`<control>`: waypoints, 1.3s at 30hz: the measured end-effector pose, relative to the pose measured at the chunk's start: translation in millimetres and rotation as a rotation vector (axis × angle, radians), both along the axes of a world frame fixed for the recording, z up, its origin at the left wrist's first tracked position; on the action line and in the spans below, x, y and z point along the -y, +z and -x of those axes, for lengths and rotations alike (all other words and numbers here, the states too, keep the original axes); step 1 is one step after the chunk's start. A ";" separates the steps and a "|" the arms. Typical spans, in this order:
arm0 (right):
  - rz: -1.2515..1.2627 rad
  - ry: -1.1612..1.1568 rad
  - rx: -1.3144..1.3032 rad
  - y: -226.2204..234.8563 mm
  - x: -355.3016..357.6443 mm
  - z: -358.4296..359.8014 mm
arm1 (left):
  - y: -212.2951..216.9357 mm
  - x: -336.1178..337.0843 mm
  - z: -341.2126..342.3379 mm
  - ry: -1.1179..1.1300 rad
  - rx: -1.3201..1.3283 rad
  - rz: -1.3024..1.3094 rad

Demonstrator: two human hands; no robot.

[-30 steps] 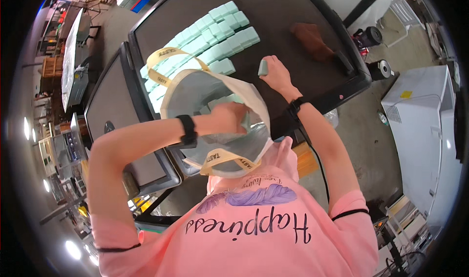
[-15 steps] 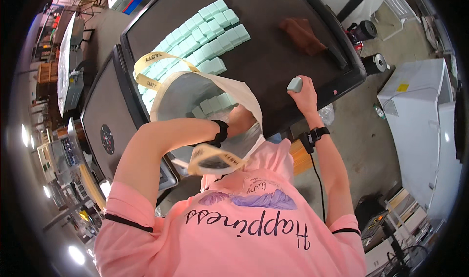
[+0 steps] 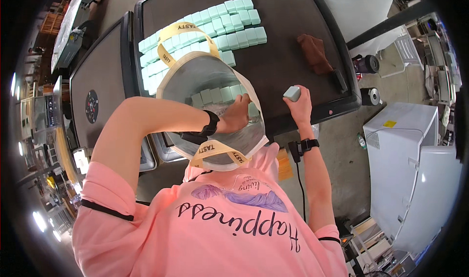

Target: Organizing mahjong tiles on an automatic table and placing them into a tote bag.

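While your left hand (image 3: 238, 117) reaches deep in the bag (image 3: 195, 77), fingers hidden so I cannot tell their grip, your right hand (image 3: 299, 106) wraps a block (image 3: 292, 92); more blocks (image 3: 229, 25) wait beyond on the bench (image 3: 288, 13).

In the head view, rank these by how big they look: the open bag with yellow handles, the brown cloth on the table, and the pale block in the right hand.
1. Bag, clearly largest, though it sits nearer the camera.
2. Brown cloth.
3. Pale block, partly covered by the right hand.
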State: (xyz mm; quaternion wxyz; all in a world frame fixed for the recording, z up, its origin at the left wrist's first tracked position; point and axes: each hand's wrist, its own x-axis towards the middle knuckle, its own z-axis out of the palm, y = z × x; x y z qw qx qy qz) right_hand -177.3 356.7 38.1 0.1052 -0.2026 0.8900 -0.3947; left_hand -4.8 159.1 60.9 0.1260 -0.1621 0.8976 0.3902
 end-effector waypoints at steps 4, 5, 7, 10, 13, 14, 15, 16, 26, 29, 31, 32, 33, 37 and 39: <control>-0.012 0.027 -0.004 0.1 3.0 -2.1 | 2.4 16.5 18.9 -0.504 0.570 -0.032; -0.009 0.021 0.004 1.5 4.0 -3.9 | -3.3 18.4 16.1 -0.675 0.378 -0.194; -0.008 0.020 0.009 4.1 5.7 -5.1 | -15.6 17.3 13.8 -0.836 0.172 -0.352; 0.003 -0.021 0.014 5.0 -2.0 -9.4 | 24.3 -2.3 33.1 -0.500 0.743 -0.296; -0.001 -0.003 0.000 11.9 4.1 -7.7 | -24.6 2.5 21.6 -0.503 0.656 -0.271; -0.005 -0.012 -0.006 12.7 1.0 -9.1 | -20.6 2.1 23.2 -0.429 0.684 -0.304; -0.009 -0.021 -0.012 13.6 -1.6 -9.5 | -25.4 3.9 25.7 -0.435 0.680 -0.308; -0.015 -0.024 -0.018 14.8 -3.2 -8.6 | -27.6 8.3 30.1 -0.500 0.625 -0.292; 0.227 0.202 -0.228 134.2 48.0 29.6 | -5.7 63.2 41.8 -1.083 0.412 -0.058; 0.224 0.290 -0.332 219.6 79.2 29.7 | 117.5 99.1 39.0 -1.022 0.462 0.111; 0.208 0.417 -0.359 272.9 109.8 12.0 | 186.6 117.2 15.4 -0.839 0.424 0.191; 0.184 0.525 -0.379 292.1 123.0 1.6 | 212.0 122.9 0.1 -0.674 0.390 0.262; 0.175 0.644 -0.429 304.0 135.6 -7.9 | 229.7 131.0 -20.2 -0.564 0.270 0.225; 0.014 1.034 -0.461 294.1 186.7 -43.7 | 259.3 138.4 -80.9 -0.275 -0.101 0.098; -0.213 1.168 -0.396 267.6 214.0 -68.4 | 260.8 134.4 -115.3 -0.132 -0.233 0.064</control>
